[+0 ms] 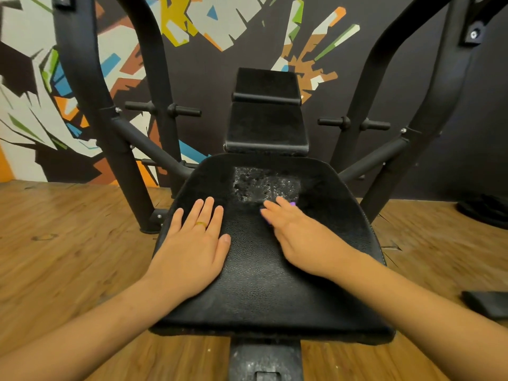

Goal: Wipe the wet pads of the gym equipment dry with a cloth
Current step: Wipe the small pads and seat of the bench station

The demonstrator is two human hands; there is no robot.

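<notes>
1. My left grip (pixel 192 248) lies palm down on the near-left part of the seat pad (pixel 255 284). Its fingers are straight and slightly spread, and they pinch nothing. A gold ring (pixel 201 224) sits on one finger.
2. My right grip (pixel 299 237) rests on the right half of the same pad. Its fingers are straight, close together and hold nothing. It is blurred, so I cannot make out finer detail. Its fingertips (pixel 280 200) reach the near edge of the wet patch (pixel 264 184).
3. That patch is a film of droplets and sheen on the far middle of the seat pad, just beyond both sets of fingers.
4. Past the seat pad, the lower back pad (pixel 266 127) and the upper back pad (pixel 265 83) rise one above the other toward the wall. I cannot tell whether they are wet.
5. The black frame (pixel 82 92) curves up on both sides of the pads, with short pegs (pixel 162 108) sticking out near the back.
6. The machine stands on a wooden floor (pixel 68 243). A dark flat object (pixel 486 303) lies on the floor to the right, and I cannot tell what it is. Behind everything is a painted mural wall (pixel 192 20).
</notes>
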